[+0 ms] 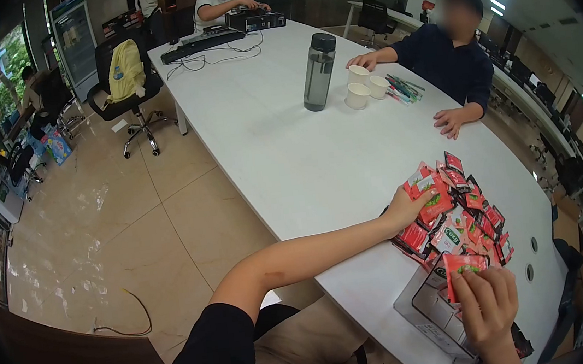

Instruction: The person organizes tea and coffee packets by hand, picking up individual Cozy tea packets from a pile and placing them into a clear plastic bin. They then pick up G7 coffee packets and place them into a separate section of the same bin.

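My left hand (407, 211) reaches across the table's near edge to a pile of small red packets (448, 238). Its thumb presses on a red packet with a green picture (434, 197), and the other fingers are mostly hidden under it. Nearer to me, my right hand (490, 303) pinches another red packet (465, 263) by its lower part. That packet is above a grey-white divided box (429, 307) at the table edge. My right hand covers part of the box, and dark packets (521, 341) show beside the wrist.
Across the white table (282, 161) stand a dark bottle (319, 72), three paper cups (358, 95) and several pens (406, 89). A person in dark clothes (438, 60) rests both hands there. Another person sits behind a black box (255, 19) and keyboard (199, 44).
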`<act>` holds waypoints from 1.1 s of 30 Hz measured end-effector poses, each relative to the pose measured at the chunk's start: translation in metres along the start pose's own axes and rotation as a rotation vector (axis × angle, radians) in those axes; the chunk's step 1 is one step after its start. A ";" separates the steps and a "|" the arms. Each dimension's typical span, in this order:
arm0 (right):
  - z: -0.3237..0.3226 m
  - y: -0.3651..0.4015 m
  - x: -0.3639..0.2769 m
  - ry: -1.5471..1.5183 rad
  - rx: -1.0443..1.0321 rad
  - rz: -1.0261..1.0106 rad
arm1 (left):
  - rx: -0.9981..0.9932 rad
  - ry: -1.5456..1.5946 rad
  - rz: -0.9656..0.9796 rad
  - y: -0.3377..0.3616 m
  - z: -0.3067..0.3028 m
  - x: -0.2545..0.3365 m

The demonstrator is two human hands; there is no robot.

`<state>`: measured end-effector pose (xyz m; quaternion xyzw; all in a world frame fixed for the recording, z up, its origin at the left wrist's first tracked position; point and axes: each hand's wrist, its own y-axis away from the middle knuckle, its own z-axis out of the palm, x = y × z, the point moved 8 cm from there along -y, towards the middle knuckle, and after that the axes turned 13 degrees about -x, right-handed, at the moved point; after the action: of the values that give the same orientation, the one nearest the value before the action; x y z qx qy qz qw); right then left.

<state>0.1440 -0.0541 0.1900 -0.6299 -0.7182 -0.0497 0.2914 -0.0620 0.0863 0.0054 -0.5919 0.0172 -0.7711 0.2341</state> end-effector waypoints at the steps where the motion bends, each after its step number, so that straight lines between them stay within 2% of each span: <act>1: 0.001 0.002 -0.006 -0.006 -0.004 -0.029 | 0.008 -0.022 -0.014 0.001 -0.001 0.000; 5: -0.008 0.008 0.003 -0.083 -0.018 0.031 | 0.019 -0.015 -0.012 0.003 0.000 0.004; 9: -0.001 0.031 0.041 -0.199 -0.053 0.296 | 0.004 0.020 -0.019 0.002 0.000 0.004; 12: 0.008 0.055 0.065 -0.409 0.145 0.532 | 0.021 0.016 0.011 0.000 -0.003 0.001; 13: 0.017 0.065 0.075 -0.681 0.178 0.726 | 0.019 0.031 0.020 0.000 -0.003 0.002; 16: 0.020 0.077 0.090 -0.774 0.166 0.817 | 0.000 0.107 -0.018 0.000 0.000 0.000; 18: 0.014 0.078 0.095 -0.657 0.072 0.809 | -0.005 0.160 -0.063 0.003 0.003 0.002; 20: 0.001 0.060 0.086 -0.525 0.007 0.600 | -0.032 0.123 -0.089 0.003 0.004 0.006; 22: 0.012 0.057 0.079 -0.583 -0.043 0.624 | -0.003 0.066 -0.111 0.006 0.005 0.011; 27: 0.062 0.048 0.034 -0.518 -0.398 0.315 | 0.019 0.042 -0.160 0.008 0.002 0.008; 33: 0.085 0.048 0.030 -0.461 -0.322 0.275 | 0.007 0.013 -0.190 0.010 0.006 0.011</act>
<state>0.1572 0.0189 0.1196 -0.7540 -0.6562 0.0213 0.0214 -0.0553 0.0750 0.0142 -0.5849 -0.0403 -0.7938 0.1616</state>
